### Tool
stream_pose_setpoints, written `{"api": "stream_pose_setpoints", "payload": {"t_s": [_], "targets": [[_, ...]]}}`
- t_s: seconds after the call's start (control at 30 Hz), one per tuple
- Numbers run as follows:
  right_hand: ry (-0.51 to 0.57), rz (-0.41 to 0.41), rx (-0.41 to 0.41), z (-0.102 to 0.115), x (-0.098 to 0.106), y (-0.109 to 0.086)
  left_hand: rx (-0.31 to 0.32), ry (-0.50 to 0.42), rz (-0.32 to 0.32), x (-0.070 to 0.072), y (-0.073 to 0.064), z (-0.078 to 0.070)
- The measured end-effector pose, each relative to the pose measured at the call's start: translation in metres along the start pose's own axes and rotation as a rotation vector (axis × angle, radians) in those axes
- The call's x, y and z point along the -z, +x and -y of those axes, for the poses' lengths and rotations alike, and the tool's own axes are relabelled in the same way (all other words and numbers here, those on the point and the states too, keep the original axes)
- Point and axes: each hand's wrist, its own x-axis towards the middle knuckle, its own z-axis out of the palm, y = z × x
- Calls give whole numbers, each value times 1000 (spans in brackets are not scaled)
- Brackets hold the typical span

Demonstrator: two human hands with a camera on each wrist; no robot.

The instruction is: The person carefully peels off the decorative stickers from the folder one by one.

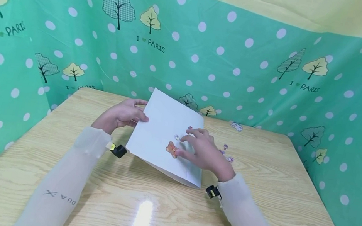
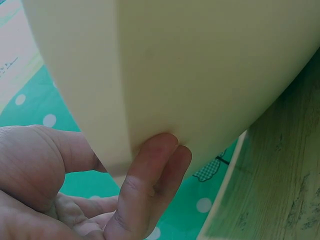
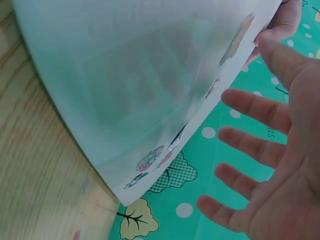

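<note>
Head view: the left hand [image 1: 124, 113] pinches the white card [image 1: 161, 125], tilted above the surface [image 1: 109, 196]; left wrist: fingers [image 2: 140, 185] grip one edge, so it could slip; right wrist: the right hand [image 3: 302, 155] spreads, grasping nothing; contact could dislodge stickers [image 3: 150, 159].

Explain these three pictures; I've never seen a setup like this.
There is no machine here: a person works with bare hands. One picture looks forward and down from a camera on the head; the other two come from a camera on each wrist. The left hand pinches the edge of a white paper, held tilted over the table. The right hand, fingers spread, is over the paper's face near a bear sticker. More small stickers lie on the table.
</note>
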Motion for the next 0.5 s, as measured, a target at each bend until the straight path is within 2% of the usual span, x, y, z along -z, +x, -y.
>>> {"api": "stream_pose_setpoints", "payload": {"t_s": [0.5], "targets": [[-144,-5,148,11,-4,-2,-5,-34,5,-1,0,0]]}}
